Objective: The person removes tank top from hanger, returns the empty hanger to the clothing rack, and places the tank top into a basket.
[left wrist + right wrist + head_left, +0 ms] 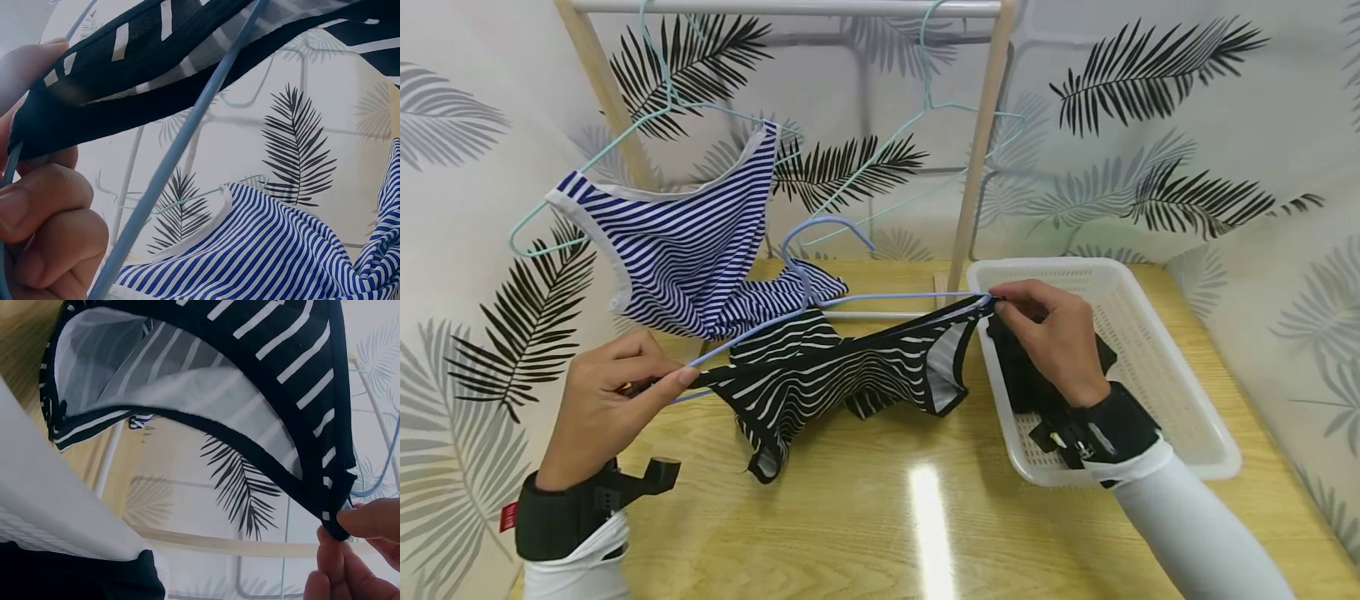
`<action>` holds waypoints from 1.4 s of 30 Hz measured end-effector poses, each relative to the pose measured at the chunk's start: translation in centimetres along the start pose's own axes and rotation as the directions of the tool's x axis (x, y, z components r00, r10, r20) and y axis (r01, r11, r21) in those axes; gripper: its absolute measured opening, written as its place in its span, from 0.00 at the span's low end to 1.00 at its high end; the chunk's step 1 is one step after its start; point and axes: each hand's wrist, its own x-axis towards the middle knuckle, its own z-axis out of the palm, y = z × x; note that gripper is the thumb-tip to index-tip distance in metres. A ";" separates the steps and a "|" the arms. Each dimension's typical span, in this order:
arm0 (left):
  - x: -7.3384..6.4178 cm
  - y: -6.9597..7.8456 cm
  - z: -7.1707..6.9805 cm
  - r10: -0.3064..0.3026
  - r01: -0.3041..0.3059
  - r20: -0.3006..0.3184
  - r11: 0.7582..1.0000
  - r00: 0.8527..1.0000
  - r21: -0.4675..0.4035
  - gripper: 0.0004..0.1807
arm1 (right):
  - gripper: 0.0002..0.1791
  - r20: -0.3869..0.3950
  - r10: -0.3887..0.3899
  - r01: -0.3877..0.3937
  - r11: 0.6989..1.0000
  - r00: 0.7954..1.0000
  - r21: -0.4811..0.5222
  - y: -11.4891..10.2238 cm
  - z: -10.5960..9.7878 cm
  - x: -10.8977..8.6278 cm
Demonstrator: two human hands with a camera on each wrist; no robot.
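Underneath all, a wooden tabletop (820, 533). Behind, a rack (978, 158), hung at left with a blue top (692, 242). At right, a white basket (1150, 392) with dark cloth (1025, 375) inside. Over the tabletop, a black top (827, 375), stretched sideways, with a blue hanger (183, 142) along its neckline, hook upward. Clamped at one shoulder in left grip (613, 392), at the other in right grip (1058, 333).

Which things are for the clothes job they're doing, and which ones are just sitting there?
In the job:
left hand
right hand
black striped top
blue hanger

Seem to be just there right now:
blue striped top, hanging up
bare green hanger
rack
white basket
dark cloth inside it
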 end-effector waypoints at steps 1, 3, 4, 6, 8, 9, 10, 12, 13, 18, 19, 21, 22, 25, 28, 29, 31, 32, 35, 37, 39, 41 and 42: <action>0.1 0.1 0.0 0.004 -0.004 -0.006 1.000 1.000 -0.001 0.12 | 0.10 0.015 0.010 -0.010 1.000 1.000 0.000 0.1 0.0 0.0; 0.2 0.2 0.0 0.016 -0.016 -0.021 1.000 1.000 -0.007 0.13 | 0.10 0.041 0.023 -0.023 1.000 0.999 0.005 0.3 0.1 0.0; 0.3 0.2 0.1 0.022 -0.022 -0.030 1.000 0.999 -0.009 0.13 | 0.10 0.055 0.030 -0.030 1.000 0.998 0.006 0.3 0.1 0.0; 0.4 0.1 0.1 0.028 -0.028 -0.050 1.000 0.998 -0.007 0.13 | 0.10 0.082 0.034 -0.035 0.999 0.996 0.010 0.4 0.1 -0.1; 0.4 -0.2 0.3 0.028 -0.028 -0.064 1.000 0.998 -0.001 0.10 | 0.09 0.110 0.033 -0.034 0.999 0.993 0.011 0.4 0.2 -0.2; 0.4 -0.4 0.4 0.026 -0.026 -0.068 1.000 0.997 0.004 0.10 | 0.09 0.123 0.033 -0.035 0.999 0.992 0.013 0.4 0.2 -0.2; 0.4 -0.5 0.6 0.026 -0.026 -0.073 1.000 0.997 0.007 0.09 | 0.09 0.138 0.034 -0.037 0.999 0.990 0.016 0.3 0.2 -0.2; 0.4 -0.9 0.9 0.025 -0.024 -0.072 1.000 0.997 0.012 0.08 | 0.10 0.171 0.041 -0.048 0.998 0.984 0.033 0.2 0.3 -0.3; 0.5 -1.1 1.2 0.027 -0.026 -0.070 1.000 0.997 0.011 0.08 | 0.10 0.187 0.045 -0.054 0.998 0.981 0.044 0.1 0.3 -0.3; 1.0 -1.8 2.5 0.048 -0.048 -0.071 0.999 0.996 0.000 0.07 | 0.11 0.257 0.048 -0.071 0.994 0.965 0.083 -0.4 0.7 -0.7; 1.1 -1.9 2.7 0.056 -0.056 -0.076 0.998 0.996 -0.001 0.07 | 0.11 0.270 0.039 -0.063 0.995 0.962 0.082 -0.5 0.8 -0.8; 1.2 -2.0 3.2 0.063 -0.065 -0.084 0.998 0.994 -0.013 0.07 | 0.12 0.305 0.023 -0.052 0.995 0.952 0.088 -0.9 1.0 -1.1; 1.3 -2.1 3.5 0.065 -0.067 -0.086 0.998 0.994 -0.019 0.07 | 0.12 0.327 0.017 -0.052 0.994 0.945 0.098 -1.1 1.1 -1.3; 1.3 -2.2 4.2 0.053 -0.057 -0.085 0.997 0.995 -0.043 0.06 | 0.14 0.403 0.004 -0.057 0.991 0.915 0.121 -1.7 1.4 -2.0; 1.4 -2.2 4.9 0.033 -0.038 -0.071 0.998 0.997 -0.060 0.06 | 0.16 0.486 -0.014 -0.067 0.986 0.874 0.150 -2.3 1.8 -2.6; 1.4 -2.2 5.1 0.028 -0.032 -0.066 0.998 0.997 -0.062 0.06 | 0.16 0.510 -0.024 -0.064 0.986 0.860 0.154 -2.4 2.0 -2.8; 1.5 -2.2 5.4 0.022 -0.025 -0.051 0.998 0.998 -0.062 0.07 | 0.18 0.552 -0.040 -0.055 0.986 0.833 0.156 -2.6 2.4 -3.2; 1.5 -2.1 5.5 0.019 -0.022 -0.043 0.998 0.999 -0.060 0.08 | 0.19 0.572 -0.047 -0.050 0.987 0.819 0.153 -2.7 2.5 -3.4; 1.5 -2.0 5.9 0.015 -0.017 -0.023 0.998 1.000 -0.061 0.08 | 0.21 0.636 -0.063 -0.025 0.991 0.769 0.128 -2.9 3.1 -3.9; 1.6 -2.0 6.1 0.017 -0.018 -0.015 0.998 1.000 -0.068 0.07 | 0.23 0.674 -0.080 0.023 0.995 0.734 0.093 -3.0 3.5 -4.3; 1.6 -2.0 6.3 0.018 -0.019 -0.012 0.997 1.000 -0.069 0.07 | 0.24 0.707 -0.092 0.072 0.996 0.702 0.059 -3.1 3.9 -4.6; 1.6 -1.9 6.4 0.015 -0.016 -0.010 0.998 1.000 -0.065 0.08 | 0.26 0.726 -0.105 0.125 0.992 0.679 0.027 -3.2 4.3 -4.9; 1.6 -1.9 6.5 0.013 -0.013 -0.010 0.998 1.000 -0.064 0.08 | 0.26 0.733 -0.106 0.148 0.989 0.672 0.008 -3.2 4.5 -5.1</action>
